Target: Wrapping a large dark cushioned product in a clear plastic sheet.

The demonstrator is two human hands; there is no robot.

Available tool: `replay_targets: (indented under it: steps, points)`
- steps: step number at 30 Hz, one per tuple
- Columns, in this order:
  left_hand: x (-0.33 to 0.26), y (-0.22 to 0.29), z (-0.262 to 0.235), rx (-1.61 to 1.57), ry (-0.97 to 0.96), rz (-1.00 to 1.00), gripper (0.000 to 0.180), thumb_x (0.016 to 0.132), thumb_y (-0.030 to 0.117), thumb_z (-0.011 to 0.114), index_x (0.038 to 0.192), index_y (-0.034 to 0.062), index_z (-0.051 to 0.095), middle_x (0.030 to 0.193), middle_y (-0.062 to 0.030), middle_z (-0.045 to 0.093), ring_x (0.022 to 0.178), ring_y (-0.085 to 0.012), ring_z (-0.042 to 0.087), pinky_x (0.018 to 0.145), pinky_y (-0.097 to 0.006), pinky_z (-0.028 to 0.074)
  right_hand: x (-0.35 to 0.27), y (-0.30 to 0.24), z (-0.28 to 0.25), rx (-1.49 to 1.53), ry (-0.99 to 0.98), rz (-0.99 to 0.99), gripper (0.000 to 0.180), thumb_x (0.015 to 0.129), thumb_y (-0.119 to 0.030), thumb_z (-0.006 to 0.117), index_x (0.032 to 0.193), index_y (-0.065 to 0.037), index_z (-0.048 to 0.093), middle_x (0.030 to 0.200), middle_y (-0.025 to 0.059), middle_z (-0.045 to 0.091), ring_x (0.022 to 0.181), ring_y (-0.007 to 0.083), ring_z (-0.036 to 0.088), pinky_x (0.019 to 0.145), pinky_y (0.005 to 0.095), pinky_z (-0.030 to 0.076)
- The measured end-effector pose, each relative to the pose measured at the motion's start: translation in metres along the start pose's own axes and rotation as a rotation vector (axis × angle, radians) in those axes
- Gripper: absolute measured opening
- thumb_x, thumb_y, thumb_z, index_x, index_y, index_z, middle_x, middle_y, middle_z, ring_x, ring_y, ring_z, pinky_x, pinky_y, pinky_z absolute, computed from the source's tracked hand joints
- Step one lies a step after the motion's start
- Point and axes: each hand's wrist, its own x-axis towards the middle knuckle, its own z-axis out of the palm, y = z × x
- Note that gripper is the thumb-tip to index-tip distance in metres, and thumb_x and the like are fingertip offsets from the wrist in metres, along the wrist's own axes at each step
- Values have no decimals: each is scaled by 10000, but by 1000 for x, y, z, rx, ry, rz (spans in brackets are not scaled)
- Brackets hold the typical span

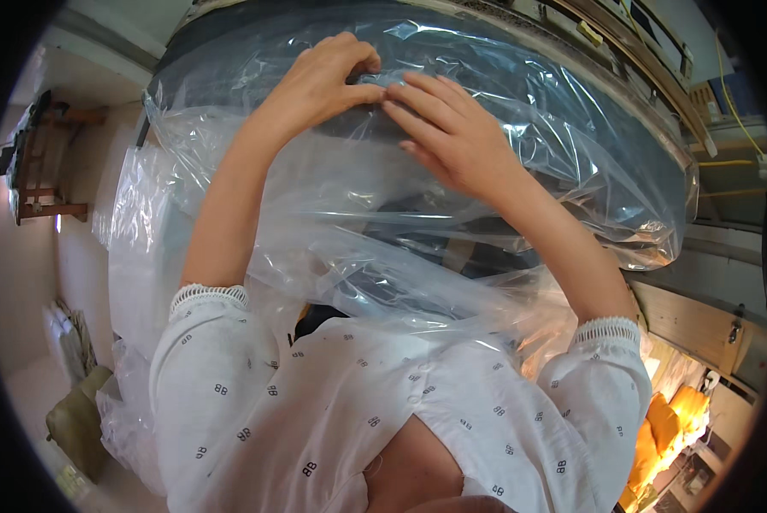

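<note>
A large clear plastic sheet (332, 184) lies crumpled and shiny over a dark, rounded surface (221, 73) in front of me. On the far part of the sheet, my left hand (328, 77) has its fingers curled, with a fold of plastic at the bend of thumb and forefinger. My right hand (456, 132) lies palm down on the sheet with fingers stretched out and thumb apart. Its fingertips meet the tip of my left thumb. Nearer my body, the sheet hangs in loose folds against my white blouse (340, 402).
A long wooden-edged frame (640, 77) runs beyond the dark surface at the far right. More bunched plastic (148, 214) hangs down on the left. Orange cloth (674, 427) sits at the lower right, and an olive-green bundle (80, 419) at the lower left. A yellow cord (729, 107) dangles on the right.
</note>
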Motion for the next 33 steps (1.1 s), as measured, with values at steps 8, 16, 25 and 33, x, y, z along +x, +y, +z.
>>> replay_targets:
  steps: [8, 16, 25, 33]
  points:
    - [43, 14, 29, -200, -93, -72, 195, 758, 186, 662, 868, 32, 616, 819, -18, 529, 734, -114, 511, 667, -245, 418, -45, 21, -17, 62, -43, 93, 415, 829, -205, 556, 1215, -74, 478, 1280, 77, 458, 1207, 253, 405, 1008, 404, 333]
    - [48, 24, 40, -284, 82, -92, 173, 772, 169, 641, 848, 15, 618, 773, -15, 546, 697, -91, 507, 657, -213, 416, -42, 28, -20, 175, -23, 56, 400, 821, -178, 571, 1193, -54, 488, 1281, 93, 453, 1190, 290, 417, 995, 394, 347]
    - [18, 30, -22, -271, 524, 29, 112, 777, 98, 617, 865, 34, 589, 742, -23, 565, 683, -102, 520, 637, -234, 420, 8, 23, -37, 1193, -281, 571, 285, 794, -172, 610, 1041, -47, 543, 977, 28, 574, 698, 92, 514, 579, 202, 422]
    - [-97, -115, -68, 169, 984, -518, 92, 760, 116, 630, 807, 62, 572, 760, -65, 566, 684, -175, 560, 631, -290, 450, -69, 96, -72, 1533, -371, 899, 223, 740, -238, 624, 699, -37, 537, 518, 31, 506, 397, 136, 470, 399, 247, 376]
